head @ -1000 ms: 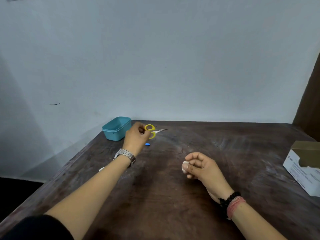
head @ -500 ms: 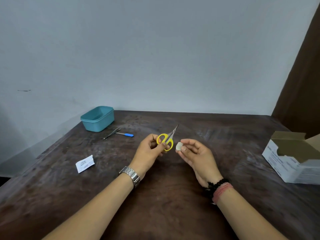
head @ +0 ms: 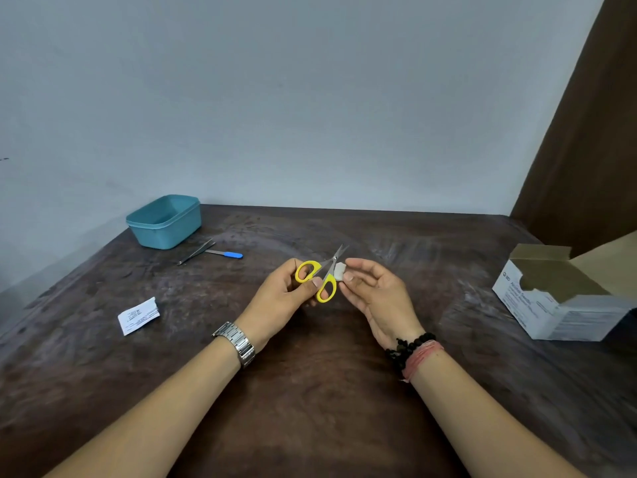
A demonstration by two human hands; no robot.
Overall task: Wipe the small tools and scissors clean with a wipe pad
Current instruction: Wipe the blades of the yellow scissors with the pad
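Note:
Small scissors (head: 322, 276) with yellow handles and short steel blades are held above the middle of the dark wooden table (head: 310, 391). My left hand (head: 281, 296) grips them by the handles, blades pointing up and away. My right hand (head: 374, 294) pinches a small white wipe pad (head: 339, 271) between thumb and fingers, right beside the scissors near the pivot. Steel tweezers (head: 195, 252) and a thin tool with a blue handle (head: 225, 254) lie on the table at the back left.
A teal plastic tub (head: 164, 221) stands at the back left corner. A torn white wipe wrapper (head: 138, 315) lies on the left. An open cardboard box of wipes (head: 565, 298) sits at the right edge. A wall runs behind the table.
My left hand picked the scissors up from beside the tub and brought them to the middle. My right hand rose with the pad to meet them. The view swung left.

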